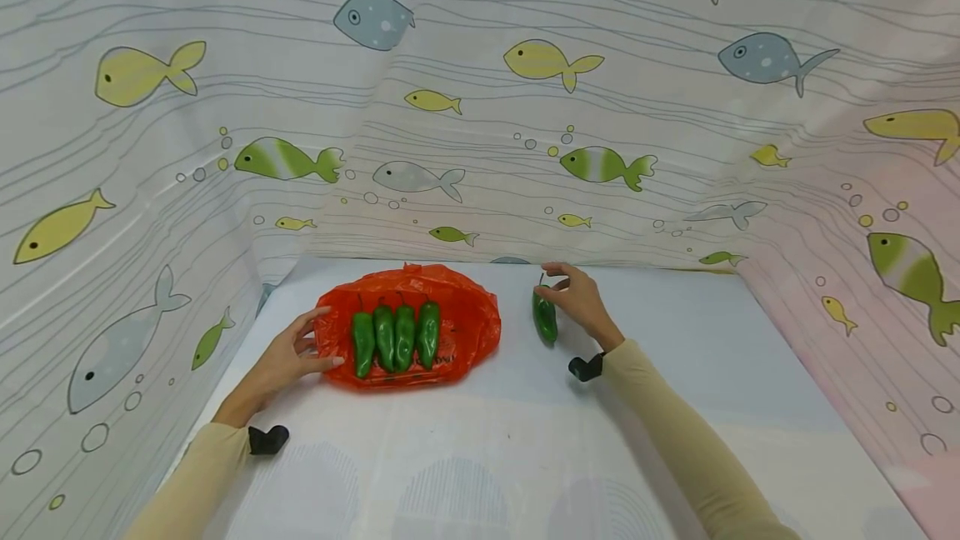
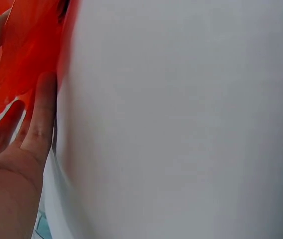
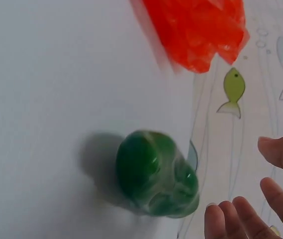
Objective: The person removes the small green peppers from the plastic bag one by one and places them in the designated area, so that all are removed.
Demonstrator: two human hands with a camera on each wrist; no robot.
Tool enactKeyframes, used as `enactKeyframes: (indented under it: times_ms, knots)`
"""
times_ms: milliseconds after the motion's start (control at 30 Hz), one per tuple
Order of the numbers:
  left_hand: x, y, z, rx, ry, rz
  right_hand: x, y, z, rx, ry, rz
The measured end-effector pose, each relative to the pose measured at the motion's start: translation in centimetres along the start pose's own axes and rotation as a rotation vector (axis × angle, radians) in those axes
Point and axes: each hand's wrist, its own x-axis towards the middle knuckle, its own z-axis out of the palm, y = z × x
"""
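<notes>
An orange-red plastic bag lies spread on the white table, its edges raised round several green peppers lined up side by side with stems away from me. My left hand rests against the bag's left end, thumb and fingers apart; the left wrist view shows fairly straight fingers against the red film. Right of the bag, another green pepper lies alone, stem away. My right hand is at its stem end. The right wrist view shows spread fingers beside the pepper, with no clear grip.
The white table has faint pale patterns near its front. A fish-printed curtain rises behind the table and along both sides. Black devices are strapped at both wrists.
</notes>
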Motion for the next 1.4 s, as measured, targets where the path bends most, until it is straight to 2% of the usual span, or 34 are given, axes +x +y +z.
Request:
enactKeyframes:
  times_ms: [733, 1400]
  knots:
    - [0.2, 0.2, 0.0, 0.025, 0.009, -0.027, -1.4, -5.0, 2.5, 0.050, -0.081, -0.130]
    - [0.1, 0.0, 0.0, 0.003, 0.016, -0.042, -2.6, -7.7, 5.5, 0.071, -0.150, -0.196]
